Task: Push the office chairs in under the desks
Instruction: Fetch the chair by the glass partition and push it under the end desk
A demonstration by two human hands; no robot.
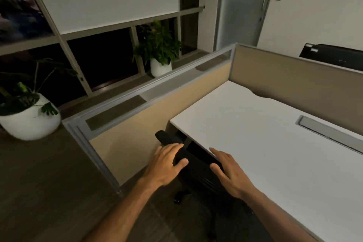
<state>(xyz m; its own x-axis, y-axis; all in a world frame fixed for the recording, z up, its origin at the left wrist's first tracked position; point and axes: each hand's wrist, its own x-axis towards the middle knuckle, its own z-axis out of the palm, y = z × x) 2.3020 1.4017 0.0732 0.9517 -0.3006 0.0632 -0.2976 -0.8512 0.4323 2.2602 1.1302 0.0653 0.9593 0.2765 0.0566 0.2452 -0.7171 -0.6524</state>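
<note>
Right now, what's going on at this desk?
A person has both hands on the top of a black office chair backrest, left hand and right hand laid flat, fingers spread rather than in a closed grip. The chair sits at the edge of the white desk, its seat apparently tucked under. A caster shows on the floor.

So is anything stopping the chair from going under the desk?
Nothing visible blocks it. The black office chair is already against the white desk edge, with the left hand and right hand on its backrest. The space under the desk is dark and mostly hidden.
</note>
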